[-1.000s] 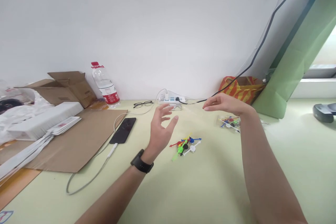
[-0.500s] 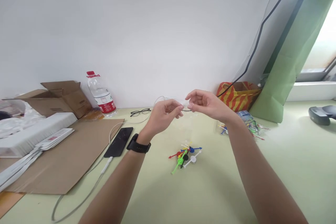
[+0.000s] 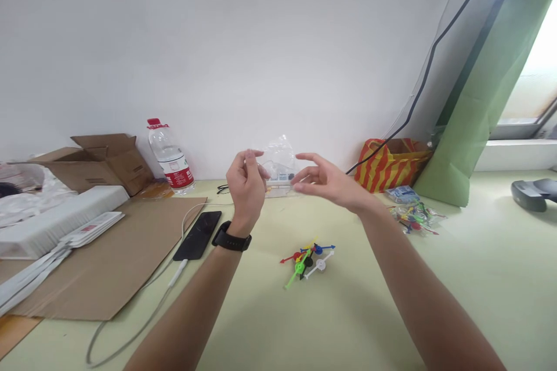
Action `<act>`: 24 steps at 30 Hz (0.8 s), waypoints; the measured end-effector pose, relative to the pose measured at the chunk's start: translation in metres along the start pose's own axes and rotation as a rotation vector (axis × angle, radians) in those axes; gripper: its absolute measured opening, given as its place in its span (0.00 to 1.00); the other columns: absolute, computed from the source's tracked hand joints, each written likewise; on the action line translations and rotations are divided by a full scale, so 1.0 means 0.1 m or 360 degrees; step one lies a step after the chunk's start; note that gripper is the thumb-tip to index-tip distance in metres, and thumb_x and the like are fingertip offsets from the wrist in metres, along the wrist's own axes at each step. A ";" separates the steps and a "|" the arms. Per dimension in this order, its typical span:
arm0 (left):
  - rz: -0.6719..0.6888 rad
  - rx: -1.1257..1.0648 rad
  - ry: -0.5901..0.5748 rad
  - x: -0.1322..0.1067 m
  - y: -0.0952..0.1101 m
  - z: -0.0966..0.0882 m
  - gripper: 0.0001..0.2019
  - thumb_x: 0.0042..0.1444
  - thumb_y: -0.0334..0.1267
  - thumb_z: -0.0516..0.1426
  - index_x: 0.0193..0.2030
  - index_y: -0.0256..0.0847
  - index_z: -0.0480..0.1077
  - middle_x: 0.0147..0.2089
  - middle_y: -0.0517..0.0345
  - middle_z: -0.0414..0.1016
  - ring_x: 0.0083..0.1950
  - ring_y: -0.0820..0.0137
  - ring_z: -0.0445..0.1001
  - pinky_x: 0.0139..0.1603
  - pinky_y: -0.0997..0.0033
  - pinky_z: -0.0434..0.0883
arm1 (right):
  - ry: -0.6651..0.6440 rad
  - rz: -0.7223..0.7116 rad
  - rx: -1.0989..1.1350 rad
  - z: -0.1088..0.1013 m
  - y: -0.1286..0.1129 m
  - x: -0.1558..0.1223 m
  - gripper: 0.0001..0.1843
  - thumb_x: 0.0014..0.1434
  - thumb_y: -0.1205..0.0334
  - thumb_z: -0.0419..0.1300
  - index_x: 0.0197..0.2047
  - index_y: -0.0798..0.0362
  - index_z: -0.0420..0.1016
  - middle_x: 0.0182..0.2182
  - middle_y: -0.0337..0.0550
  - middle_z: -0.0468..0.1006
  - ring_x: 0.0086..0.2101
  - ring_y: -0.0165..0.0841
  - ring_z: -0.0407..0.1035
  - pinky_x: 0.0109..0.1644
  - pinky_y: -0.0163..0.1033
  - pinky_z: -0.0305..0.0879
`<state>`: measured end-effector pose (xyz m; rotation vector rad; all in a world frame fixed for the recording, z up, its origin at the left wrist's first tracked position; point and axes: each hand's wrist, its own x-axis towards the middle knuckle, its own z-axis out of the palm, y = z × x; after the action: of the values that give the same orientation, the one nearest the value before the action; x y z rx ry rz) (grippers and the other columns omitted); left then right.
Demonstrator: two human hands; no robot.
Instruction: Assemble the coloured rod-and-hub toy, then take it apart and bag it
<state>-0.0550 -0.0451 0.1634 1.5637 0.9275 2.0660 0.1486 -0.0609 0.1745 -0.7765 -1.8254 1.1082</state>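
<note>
My left hand [image 3: 246,186], with a black watch [image 3: 231,237] on its wrist, is raised above the table and closed on a clear plastic bag [image 3: 281,153]. Blue and white print shows on the bag's lower part. To its right, my right hand [image 3: 325,182] has thumb and fingers spread; its fingertips are close to the bag's edge, and whether they touch it I cannot tell. Below both hands, a small pile of colourful plastic arrow spinners lies on the table, among them a green spinner [image 3: 299,267] and a white spinner [image 3: 321,265].
Bagged spinners [image 3: 415,217] lie at right before a striped bag [image 3: 387,165]. On the left are a phone [image 3: 198,236] with its cable, a cardboard sheet [image 3: 143,243], a water bottle [image 3: 173,162] and an open box [image 3: 104,162]. Glasses [image 3: 223,189] are partly hidden behind my left hand.
My left hand has moved left and turned upright. My hands are farther apart, the right hand's fingers have spread, and the clear bag now shows upright between them.
</note>
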 end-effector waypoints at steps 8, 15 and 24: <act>-0.0150 -0.0079 0.0069 0.26 -0.21 -0.21 0.09 0.65 0.36 0.56 0.51 0.44 0.67 0.36 0.58 0.74 0.25 0.75 0.71 0.18 0.78 0.63 | 0.0239 -0.0134 0.0042 -0.12 0.15 0.08 0.31 0.55 0.57 0.70 0.61 0.45 0.69 0.36 0.40 0.79 0.38 0.36 0.75 0.50 0.50 0.73; 0.0003 0.0586 -0.0111 0.31 -0.25 -0.31 0.24 0.51 0.31 0.66 0.55 0.47 0.70 0.55 0.51 0.74 0.49 0.63 0.77 0.40 0.67 0.75 | 0.0487 -0.0203 0.0061 -0.20 0.04 0.03 0.17 0.59 0.59 0.64 0.52 0.46 0.73 0.34 0.36 0.71 0.35 0.33 0.72 0.47 0.45 0.72; 0.0304 0.0395 -0.1213 -0.07 0.34 -0.05 0.09 0.60 0.44 0.63 0.31 0.45 0.78 0.33 0.55 0.80 0.34 0.66 0.75 0.38 0.64 0.73 | -0.0124 0.0017 -0.0203 -0.01 -0.12 -0.08 0.16 0.64 0.59 0.59 0.55 0.43 0.69 0.29 0.36 0.73 0.31 0.34 0.67 0.37 0.40 0.67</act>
<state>-0.0551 -0.0748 0.1816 2.3873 0.7650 1.2726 0.1526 -0.0724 0.1833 -0.8275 -1.9747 1.0498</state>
